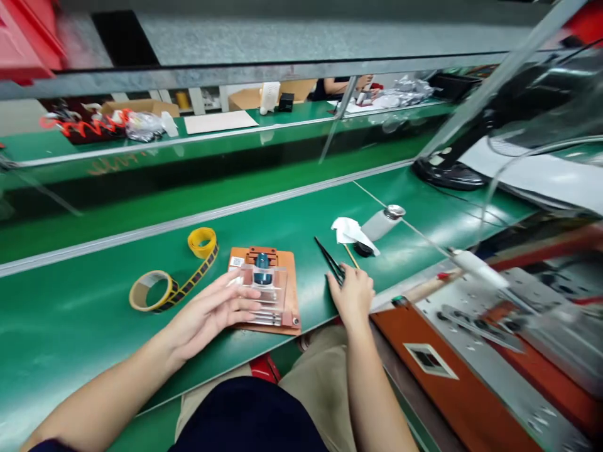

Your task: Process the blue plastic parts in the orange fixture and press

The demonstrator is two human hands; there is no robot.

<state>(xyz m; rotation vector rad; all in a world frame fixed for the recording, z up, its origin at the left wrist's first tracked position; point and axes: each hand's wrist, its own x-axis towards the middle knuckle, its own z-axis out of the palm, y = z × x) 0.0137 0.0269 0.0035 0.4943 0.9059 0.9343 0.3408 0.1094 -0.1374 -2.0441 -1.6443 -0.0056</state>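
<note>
An orange-brown fixture (291,282) with a clear plastic block (277,295) and a dark blue part (262,267) lies on the green table near its front edge. My left hand (225,307) rests against the block's left side, fingers spread and extended over it. To the right, my right hand (352,292) is closed round the near end of black tweezers (326,254), whose tips point away and left. A thin wooden stick (351,256) lies just beyond that hand. Left of the fixture are a yellow roll (201,242) and a strip roll (151,292) with dark squares.
A white pump bottle (382,223) and white tissue (347,231) stand beyond my right hand. At right sits a machine with a metal plate (443,320). A shelf beam (282,37) crosses overhead. Across the divider, a person's arm (336,86) shows.
</note>
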